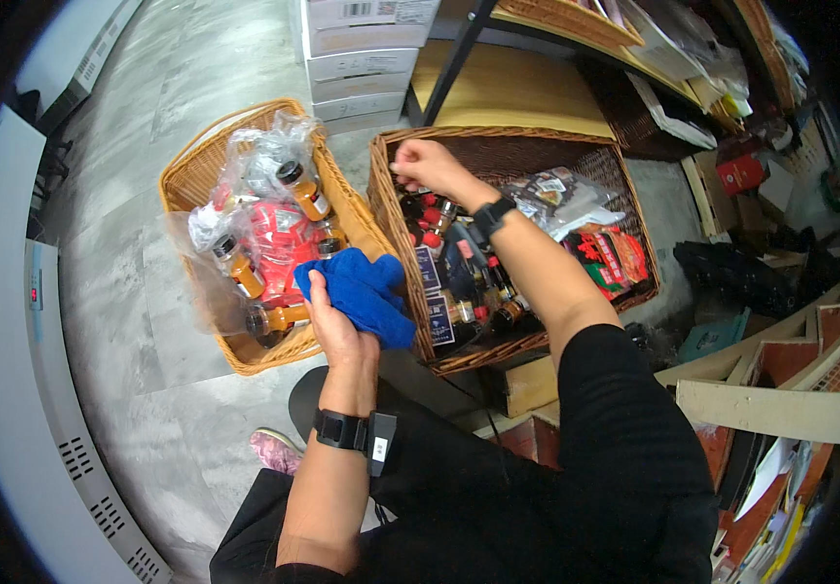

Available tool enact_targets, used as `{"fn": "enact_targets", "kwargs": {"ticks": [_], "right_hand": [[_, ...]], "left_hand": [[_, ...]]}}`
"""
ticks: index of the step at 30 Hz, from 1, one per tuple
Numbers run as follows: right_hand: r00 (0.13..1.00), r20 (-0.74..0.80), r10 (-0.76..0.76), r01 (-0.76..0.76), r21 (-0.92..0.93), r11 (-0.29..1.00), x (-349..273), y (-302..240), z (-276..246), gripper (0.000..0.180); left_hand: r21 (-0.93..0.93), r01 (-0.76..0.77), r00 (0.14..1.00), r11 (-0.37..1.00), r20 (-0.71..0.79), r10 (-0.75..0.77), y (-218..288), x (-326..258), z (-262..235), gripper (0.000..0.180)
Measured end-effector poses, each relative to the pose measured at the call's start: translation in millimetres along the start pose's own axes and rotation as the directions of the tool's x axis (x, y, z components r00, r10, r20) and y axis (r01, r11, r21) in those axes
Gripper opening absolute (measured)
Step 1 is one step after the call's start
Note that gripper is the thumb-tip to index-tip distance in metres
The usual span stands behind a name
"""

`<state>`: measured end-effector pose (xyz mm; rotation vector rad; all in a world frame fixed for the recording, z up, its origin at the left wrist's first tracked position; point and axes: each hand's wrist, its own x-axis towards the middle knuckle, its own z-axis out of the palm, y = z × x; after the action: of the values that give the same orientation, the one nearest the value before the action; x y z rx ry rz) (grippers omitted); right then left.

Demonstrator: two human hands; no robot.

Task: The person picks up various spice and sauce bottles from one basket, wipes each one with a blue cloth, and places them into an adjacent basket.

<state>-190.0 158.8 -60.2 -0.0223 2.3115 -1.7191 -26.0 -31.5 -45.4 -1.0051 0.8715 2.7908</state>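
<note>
A: Left hand (337,326)?
B: One, palm up, thumb along the near side, grasping a blue cloth (366,292); the other fingers are mostly hidden beneath it.
A: Location of the cloth?
B: Bunched in that hand, above the meeting sides of two wicker baskets. Whether it touches either rim, I cannot tell.
A: Right hand (430,165)?
B: One, over the far left corner of the dark basket (527,132), fingers curled inward. Whether they pinch anything, I cannot tell.
A: Contents, dark basket?
B: Bottles with red caps (430,216), just below the right hand; dark-blue labelled packs (439,319), near the left side; clear plastic packets (556,195), far right part; red-and-green packets (615,258), right end.
A: Contents, light basket (342,195)?
B: Jars with black lids and orange-brown contents (237,268), lying at various tilts; red packet (279,238), between them; crumpled clear plastic (284,136), at the far end.
A: Surroundings?
B: Grey floor (128,341); white boxes (362,68), stacked beyond the baskets; black wristbands (342,430), one per arm.
</note>
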Motion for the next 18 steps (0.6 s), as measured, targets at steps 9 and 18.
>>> {"fn": "enact_targets", "kwargs": {"ticks": [9, 18], "right_hand": [[0.930, -0.149, 0.335, -0.357, -0.166, 0.919, -76, 125, -24, 0.019], [0.915, -0.348, 0.203, -0.352, -0.445, 0.824, -40, 140, 1, 0.052]], "left_hand": [[0.053, 0.007, 0.996, 0.999, 0.084, -0.011, -20, -2, 14, 0.050], [0.088, -0.014, 0.994, 0.996, 0.107, 0.005, -20, -1, 11, 0.048]]}}
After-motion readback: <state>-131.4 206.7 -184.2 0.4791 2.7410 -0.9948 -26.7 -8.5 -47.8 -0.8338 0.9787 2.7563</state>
